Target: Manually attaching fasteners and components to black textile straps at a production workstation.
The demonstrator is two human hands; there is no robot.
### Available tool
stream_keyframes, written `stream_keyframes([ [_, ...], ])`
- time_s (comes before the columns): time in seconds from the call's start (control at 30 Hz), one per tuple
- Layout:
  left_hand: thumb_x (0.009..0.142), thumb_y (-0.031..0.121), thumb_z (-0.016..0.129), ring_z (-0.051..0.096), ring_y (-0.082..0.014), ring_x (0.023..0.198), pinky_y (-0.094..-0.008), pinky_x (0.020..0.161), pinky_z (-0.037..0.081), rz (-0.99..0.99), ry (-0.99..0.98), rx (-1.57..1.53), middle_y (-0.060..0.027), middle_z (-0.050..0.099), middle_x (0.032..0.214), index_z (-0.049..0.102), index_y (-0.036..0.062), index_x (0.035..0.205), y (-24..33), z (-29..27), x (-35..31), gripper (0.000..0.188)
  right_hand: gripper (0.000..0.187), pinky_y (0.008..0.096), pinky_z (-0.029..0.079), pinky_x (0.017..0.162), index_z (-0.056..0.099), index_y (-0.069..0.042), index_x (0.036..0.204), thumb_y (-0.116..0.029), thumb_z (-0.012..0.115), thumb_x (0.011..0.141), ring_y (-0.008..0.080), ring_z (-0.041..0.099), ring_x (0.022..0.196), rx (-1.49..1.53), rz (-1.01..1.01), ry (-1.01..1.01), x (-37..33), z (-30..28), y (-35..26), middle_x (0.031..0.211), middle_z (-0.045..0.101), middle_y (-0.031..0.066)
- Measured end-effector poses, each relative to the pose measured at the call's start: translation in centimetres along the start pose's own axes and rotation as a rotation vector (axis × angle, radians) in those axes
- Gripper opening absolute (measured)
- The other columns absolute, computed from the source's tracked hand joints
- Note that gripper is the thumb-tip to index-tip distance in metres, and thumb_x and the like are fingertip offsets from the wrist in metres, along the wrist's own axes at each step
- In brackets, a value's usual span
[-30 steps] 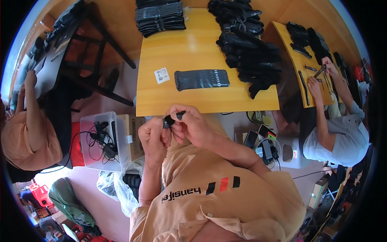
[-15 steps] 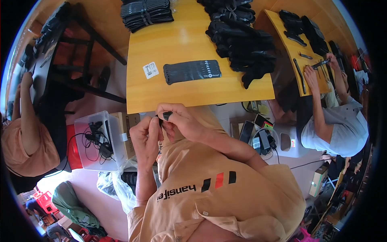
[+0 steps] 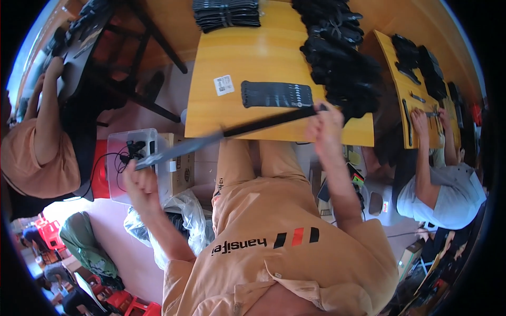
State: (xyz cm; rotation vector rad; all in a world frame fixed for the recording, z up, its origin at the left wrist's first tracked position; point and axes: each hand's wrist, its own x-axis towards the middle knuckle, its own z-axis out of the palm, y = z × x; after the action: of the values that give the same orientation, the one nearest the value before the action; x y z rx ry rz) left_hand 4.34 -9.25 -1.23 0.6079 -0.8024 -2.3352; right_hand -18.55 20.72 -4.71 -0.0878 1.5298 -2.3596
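A long strap (image 3: 269,122), black over its right half and grey over its blurred left half, stretches at a slant between my two hands. My left hand (image 3: 142,184) is closed on its lower grey end, out beside a clear plastic bin. Higher up, over the table's front edge, my right hand (image 3: 328,129) pinches the black end. Just behind the strap, a flat dark panel (image 3: 274,95) with scalloped ends and a row of pale marks lies on the yellow table (image 3: 237,58). A white label (image 3: 224,85) lies to its left.
Black bundles (image 3: 342,68) cover the table's right side; a tied dark stack (image 3: 226,13) sits at the back. The clear bin (image 3: 118,181) with black cables stands lower left, near a plastic bag (image 3: 190,210). Co-workers sit at tables on both sides.
My hands, earlier close together over my lap on a small black piece, have moved wide apart. The strap is now pulled out between them. The view has shifted slightly.
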Motion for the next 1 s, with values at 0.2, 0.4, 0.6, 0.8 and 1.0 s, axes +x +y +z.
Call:
stream_keyframes([
  [0.2,0.092,0.020,0.047,0.027,-0.0062,0.045,-0.0199,0.042,0.025,0.428,0.242,0.022,0.0040,0.031,0.056,0.035,0.0126,0.065,12.7,-20.5,1.1,0.031,0.011,0.0220,0.033,0.036,0.050,-0.005,0.083,-0.014,0.045,0.088,0.0055,0.027,0.035,-0.016,-0.124,0.309,1.7,-2.7,-5.9,0.047,0.026,-0.0059],
  [0.4,0.092,0.025,0.049,0.036,-0.0101,0.053,-0.0227,0.050,0.030,0.439,0.418,0.178,0.0017,0.037,0.060,0.040,0.0118,0.070,6.3,-11.9,1.7,0.027,0.014,0.0230,0.039,0.041,0.049,-0.001,0.083,-0.012,0.044,0.089,0.0068,0.035,0.039,-0.182,-0.175,-0.323,3.2,5.8,-6.4,0.051,0.034,-0.0015],
  [0.6,0.093,0.027,0.048,0.039,-0.0107,0.054,-0.0229,0.050,0.032,0.368,0.396,0.151,0.0011,0.039,0.060,0.042,0.0111,0.071,3.3,-9.7,1.0,0.028,0.010,0.0221,0.043,0.049,0.062,0.000,0.086,-0.009,0.057,0.086,0.0111,0.053,0.051,-0.638,-0.673,-0.530,7.8,13.3,-3.2,0.064,0.054,0.0058],
  [0.8,0.094,0.029,0.047,0.039,-0.0118,0.052,-0.0237,0.048,0.034,0.366,0.372,0.084,-0.0008,0.040,0.059,0.042,0.0100,0.068,1.2,-9.4,-0.2,0.033,0.013,0.0298,0.047,0.050,0.063,-0.008,0.089,-0.012,0.063,0.077,0.0201,0.057,0.059,-1.128,-1.332,-0.612,10.7,14.5,4.3,0.070,0.054,0.0078],
  [1.0,0.094,0.030,0.046,0.041,-0.0121,0.050,-0.0242,0.048,0.035,0.376,0.353,0.120,-0.0015,0.043,0.057,0.043,0.0094,0.067,0.0,-8.0,-0.8,0.034,0.033,0.0333,0.048,0.056,0.058,-0.006,0.100,-0.025,0.066,0.074,0.0217,0.058,0.066,-1.335,-1.183,-0.661,6.8,10.3,11.2,0.073,0.049,0.0057],
])
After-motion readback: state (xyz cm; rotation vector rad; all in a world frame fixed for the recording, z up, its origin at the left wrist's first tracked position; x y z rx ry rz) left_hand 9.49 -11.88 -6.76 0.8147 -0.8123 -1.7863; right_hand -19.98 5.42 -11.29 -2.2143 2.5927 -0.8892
